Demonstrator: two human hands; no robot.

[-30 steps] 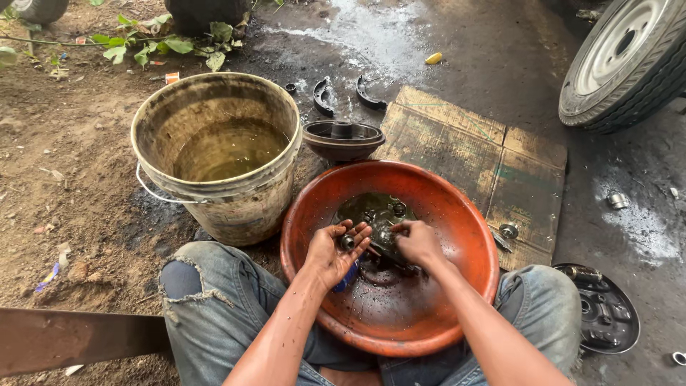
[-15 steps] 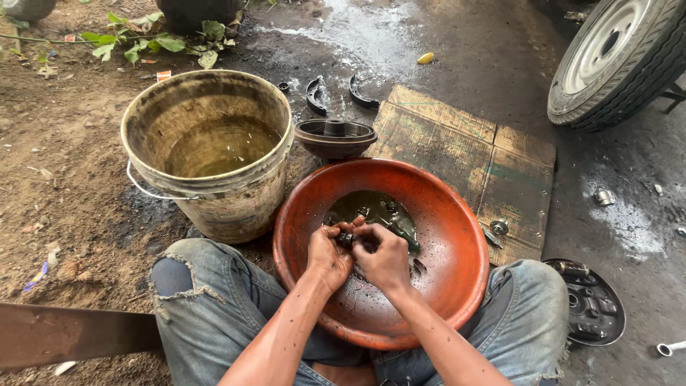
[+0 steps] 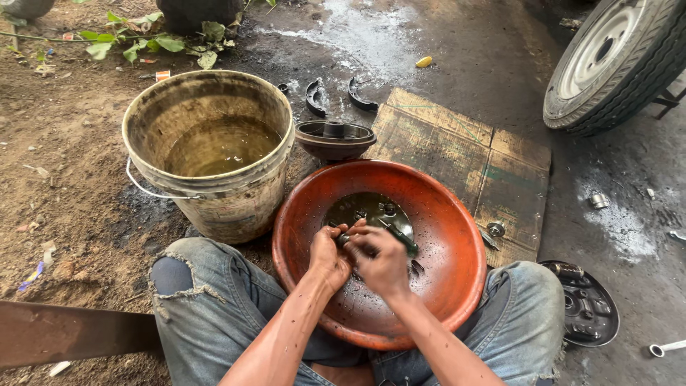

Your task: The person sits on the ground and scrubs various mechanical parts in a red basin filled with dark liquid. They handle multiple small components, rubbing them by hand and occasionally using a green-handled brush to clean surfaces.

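Head view: left hand (image 3: 329, 256) and right hand (image 3: 380, 259) are both closing around a small dark metal part (image 3: 347, 239), lower centre, over the orange basin (image 3: 457, 236). Likely rigid, oily, slippery; pinching its edges firmly is probably safest.

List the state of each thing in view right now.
Bucket: upright, part full of murky liquid.
Orange basin: dark liquid and metal parts inside.
Left hand: closed on a small part.
Right hand: closed on the same part.
Wheel: upright on the ground.
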